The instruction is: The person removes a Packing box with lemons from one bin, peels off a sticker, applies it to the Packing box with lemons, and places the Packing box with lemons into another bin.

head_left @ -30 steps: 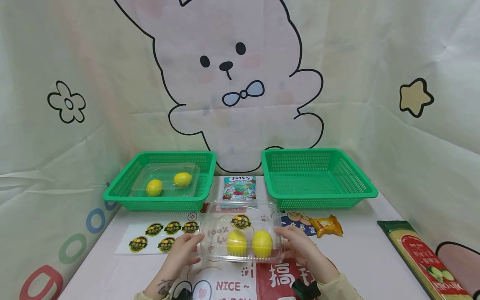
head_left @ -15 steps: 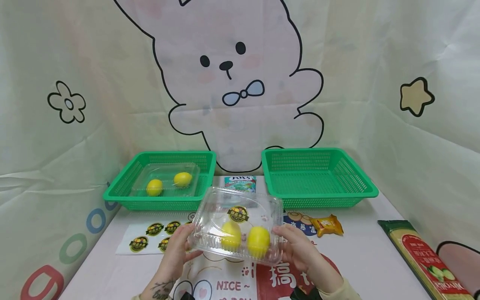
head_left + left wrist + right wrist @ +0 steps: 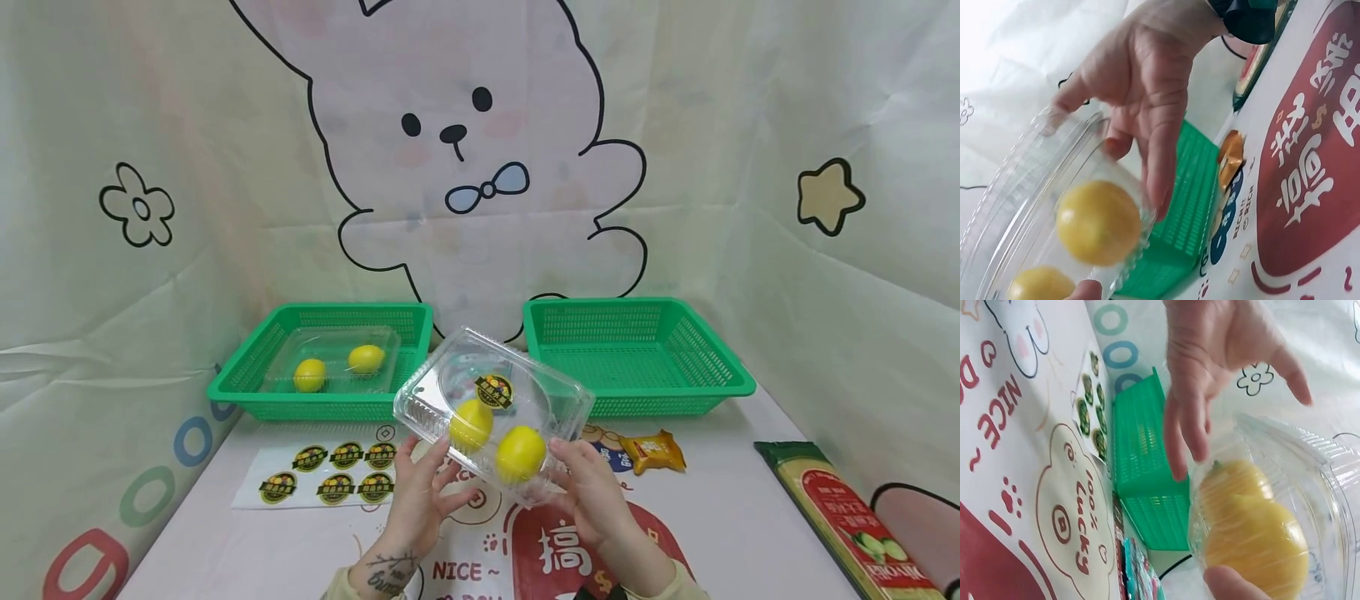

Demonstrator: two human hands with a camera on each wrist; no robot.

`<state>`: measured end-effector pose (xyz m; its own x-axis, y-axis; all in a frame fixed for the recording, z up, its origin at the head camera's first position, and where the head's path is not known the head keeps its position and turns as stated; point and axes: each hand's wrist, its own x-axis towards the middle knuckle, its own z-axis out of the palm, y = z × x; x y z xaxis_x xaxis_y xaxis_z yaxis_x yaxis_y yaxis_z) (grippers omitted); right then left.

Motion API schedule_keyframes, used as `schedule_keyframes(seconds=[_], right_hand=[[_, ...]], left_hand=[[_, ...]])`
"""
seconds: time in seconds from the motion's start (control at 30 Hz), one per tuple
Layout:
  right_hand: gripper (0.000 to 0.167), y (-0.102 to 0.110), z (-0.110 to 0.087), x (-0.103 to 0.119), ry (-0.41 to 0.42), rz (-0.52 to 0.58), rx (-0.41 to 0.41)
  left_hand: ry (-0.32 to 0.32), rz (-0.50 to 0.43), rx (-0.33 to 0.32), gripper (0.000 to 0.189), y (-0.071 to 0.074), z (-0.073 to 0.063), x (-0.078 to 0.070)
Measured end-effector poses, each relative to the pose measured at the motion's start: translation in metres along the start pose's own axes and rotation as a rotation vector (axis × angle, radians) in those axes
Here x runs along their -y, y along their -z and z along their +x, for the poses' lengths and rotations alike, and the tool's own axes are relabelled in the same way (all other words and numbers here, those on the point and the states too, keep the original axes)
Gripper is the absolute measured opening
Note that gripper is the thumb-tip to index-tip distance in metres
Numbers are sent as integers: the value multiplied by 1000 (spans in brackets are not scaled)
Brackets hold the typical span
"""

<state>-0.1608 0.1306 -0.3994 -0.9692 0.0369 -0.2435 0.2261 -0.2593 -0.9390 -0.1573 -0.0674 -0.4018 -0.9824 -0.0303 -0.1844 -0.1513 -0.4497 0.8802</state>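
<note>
A clear plastic clamshell box (image 3: 558, 398) is tilted above the table, its left end higher than its right. Inside are two yellow lemons (image 3: 521, 454), and a round black-and-gold sticker (image 3: 493, 391) is on the lid. My right hand (image 3: 596, 500) grips the box's right end; the left wrist view shows its thumb on top and fingers (image 3: 1161, 165) beneath. My left hand (image 3: 420, 500) is at the lower left edge with fingers spread. Seen in the right wrist view, those left fingers (image 3: 1192, 428) extend beside the box without curling round it.
A green basket (image 3: 322, 408) at the back left holds another clear box with two lemons; a second green basket (image 3: 637, 404) stands back right. A sticker sheet (image 3: 251, 493) lies left, an orange-wrapped snack (image 3: 652, 452) right, a long red-and-green packet (image 3: 847, 517) far right. The box overlaps a teal candy bag (image 3: 1141, 569).
The box has risen and turned clockwise, its left end swinging up. My left hand has let go of the left end and moved right, under the edge; my right hand keeps its grip.
</note>
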Motion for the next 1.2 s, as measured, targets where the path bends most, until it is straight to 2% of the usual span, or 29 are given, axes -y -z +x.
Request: schedule_keyframes(seconds=[0.23,0.37,0.5,0.6,0.77,0.83,1.03,1.2], right_hand=[[57,-7,-5,-9,-14,-11,32],[58,-9,-6,-12,-24,-17,56],[62,-6,-7,-11,-29,-69,81],[67,2,-7,-8,-11,-110,66],[64,28,3,4,44,-85,59],[61,39,8,10,45,-76,104],[64,58,12,24,-28,-165,304],[61,63,8,27,-90,-126,430]], left_hand=[[-51,36,-18,87,-15,2,13],[-100,57,-48,93,-16,3,17],[-119,76,-47,92,-12,7,14],[-97,79,-16,88,-6,10,9],[-20,127,76,86,9,14,1],[17,153,120,85,13,15,-2],[107,250,212,81,18,16,-6],[144,280,255,81,16,17,-4]])
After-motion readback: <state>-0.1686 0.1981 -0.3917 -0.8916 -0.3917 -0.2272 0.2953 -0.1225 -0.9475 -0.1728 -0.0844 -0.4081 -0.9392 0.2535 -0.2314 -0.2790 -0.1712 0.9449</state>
